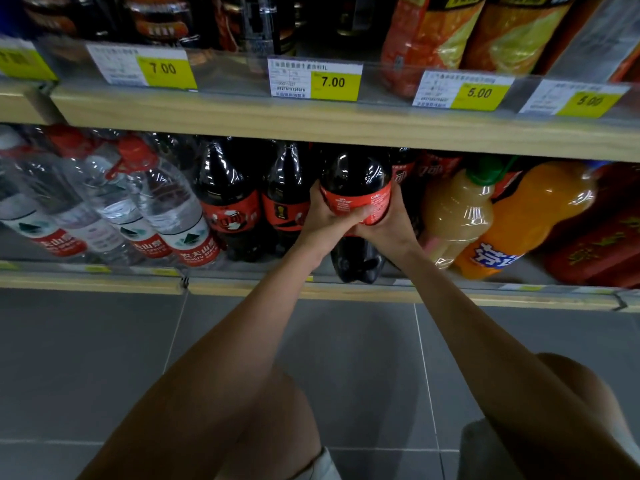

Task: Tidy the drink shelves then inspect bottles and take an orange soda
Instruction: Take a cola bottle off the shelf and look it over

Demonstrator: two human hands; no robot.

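A large dark cola bottle (356,181) with a red label stands at the front edge of the bottom shelf. My left hand (325,220) grips its left side around the label. My right hand (388,225) grips its right side, fingers curled round the label. An orange soda bottle (526,216) with a blue logo leans on the shelf to the right, beside a pale juice bottle (457,213) with a green cap. Two more cola bottles (232,199) stand just left of the held one.
Several water bottles (162,206) with red caps lean at the left of the bottom shelf. A wooden shelf board (311,123) with yellow price tags runs overhead. A red box (602,244) sits at far right. Grey floor tiles (104,358) and my knees lie below.
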